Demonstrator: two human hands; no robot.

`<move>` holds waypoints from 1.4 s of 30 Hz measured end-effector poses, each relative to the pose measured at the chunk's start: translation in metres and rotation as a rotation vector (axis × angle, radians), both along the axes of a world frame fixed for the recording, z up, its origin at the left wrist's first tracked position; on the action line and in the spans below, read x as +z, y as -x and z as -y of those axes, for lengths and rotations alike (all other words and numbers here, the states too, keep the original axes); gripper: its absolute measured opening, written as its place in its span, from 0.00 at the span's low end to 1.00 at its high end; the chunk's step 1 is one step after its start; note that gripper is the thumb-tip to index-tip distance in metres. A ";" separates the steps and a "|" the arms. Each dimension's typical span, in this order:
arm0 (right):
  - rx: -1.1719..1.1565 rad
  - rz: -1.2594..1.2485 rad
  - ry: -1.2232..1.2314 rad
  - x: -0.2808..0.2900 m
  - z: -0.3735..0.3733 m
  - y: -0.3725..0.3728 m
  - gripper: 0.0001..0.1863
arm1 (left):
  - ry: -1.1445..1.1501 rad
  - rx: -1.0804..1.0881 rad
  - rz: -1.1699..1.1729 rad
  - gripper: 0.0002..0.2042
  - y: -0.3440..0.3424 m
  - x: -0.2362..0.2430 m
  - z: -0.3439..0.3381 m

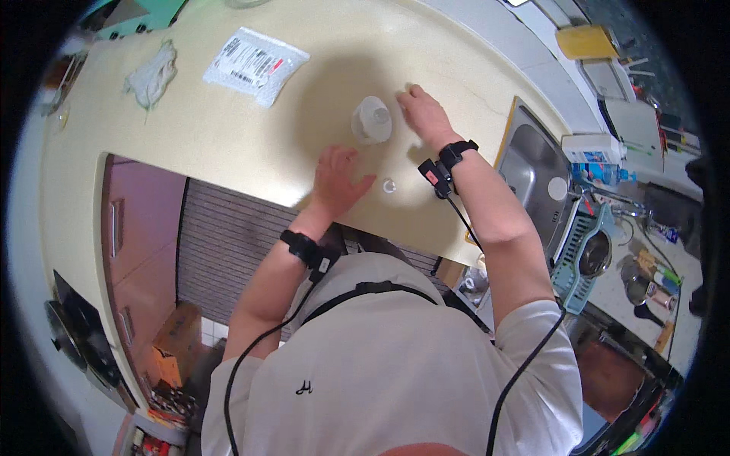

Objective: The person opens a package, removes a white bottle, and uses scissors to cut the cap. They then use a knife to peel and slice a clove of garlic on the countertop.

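Your left hand [336, 182] is over the near edge of the counter [228, 140], around the middle of the frame. Its fingers are loosely bent, with the thumb spread away to the right, and you have nothing visible in its grasp. Your right hand [426, 115] is up and to the right of it, with the fingers curled in; their undersides are hidden, so I cannot tell whether you have hold of anything there.

The cup [369, 128], whitish and translucent, is on the counter in the upper middle of the frame, between your hands and nearer the right one, with a gap showing on that side. A pale round shape shows at its upper right; I cannot tell whether it is inside. Below the cup, just beside your left thumb, lies a small clear ring [389, 186].

You wear a black band on each wrist, the left [299, 247] and the right [455, 154]. A packet [255, 64] lies in the upper left of the frame, with a crumpled cloth [152, 76] further left. The sink [532, 152] is at the right, with a blue-green rack [572, 277] below it.
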State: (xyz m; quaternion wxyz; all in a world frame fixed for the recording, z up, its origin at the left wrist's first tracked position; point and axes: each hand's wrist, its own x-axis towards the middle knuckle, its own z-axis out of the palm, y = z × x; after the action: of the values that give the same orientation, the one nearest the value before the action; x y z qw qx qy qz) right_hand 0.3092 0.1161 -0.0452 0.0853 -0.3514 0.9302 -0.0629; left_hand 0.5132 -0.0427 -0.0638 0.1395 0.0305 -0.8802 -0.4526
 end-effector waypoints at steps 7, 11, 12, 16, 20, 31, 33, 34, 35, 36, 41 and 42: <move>-0.266 0.317 0.509 0.043 0.013 -0.015 0.16 | -0.104 0.050 -0.194 0.42 0.051 0.027 0.016; -0.263 0.689 0.922 0.085 0.016 -0.039 0.20 | -0.247 -0.054 -0.122 0.44 0.071 0.033 0.012; -0.257 0.674 0.902 0.092 0.016 -0.044 0.19 | -0.246 -0.089 -0.106 0.45 0.074 0.033 0.011; -0.230 0.652 0.874 0.103 0.018 -0.059 0.15 | -0.270 -0.110 -0.046 0.43 0.079 0.024 0.008; -0.198 0.640 0.911 0.095 0.017 -0.066 0.10 | -0.218 -0.119 -0.133 0.40 0.085 0.016 0.007; 0.238 0.063 0.513 0.113 0.025 -0.058 0.14 | -0.180 -0.118 -0.245 0.38 0.089 0.010 0.005; 0.330 0.015 0.442 0.122 0.029 -0.056 0.16 | -0.166 -0.103 -0.260 0.39 0.090 0.007 0.004; 0.389 0.006 0.414 0.125 0.032 -0.053 0.17 | -0.158 -0.094 -0.273 0.40 0.090 0.007 0.003; 0.449 -0.003 0.387 0.128 0.035 -0.052 0.18 | -0.161 -0.093 -0.249 0.40 0.090 0.006 0.002; 0.459 -0.004 0.368 0.130 0.038 -0.051 0.17 | -0.164 -0.091 -0.226 0.40 0.090 0.005 0.002; 0.485 -0.006 0.163 0.137 0.045 -0.044 0.13 | -0.181 -0.090 -0.183 0.41 0.090 0.006 0.003; 0.485 -0.032 0.136 0.137 0.046 -0.044 0.12 | -0.186 -0.091 -0.191 0.41 0.090 0.006 0.003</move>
State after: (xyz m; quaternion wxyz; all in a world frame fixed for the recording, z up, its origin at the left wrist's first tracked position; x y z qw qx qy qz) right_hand 0.3528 0.0706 0.0920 0.0591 -0.5703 0.8135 -0.0974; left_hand 0.4231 -0.0454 -0.0580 0.1984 -0.0398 -0.8176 -0.5391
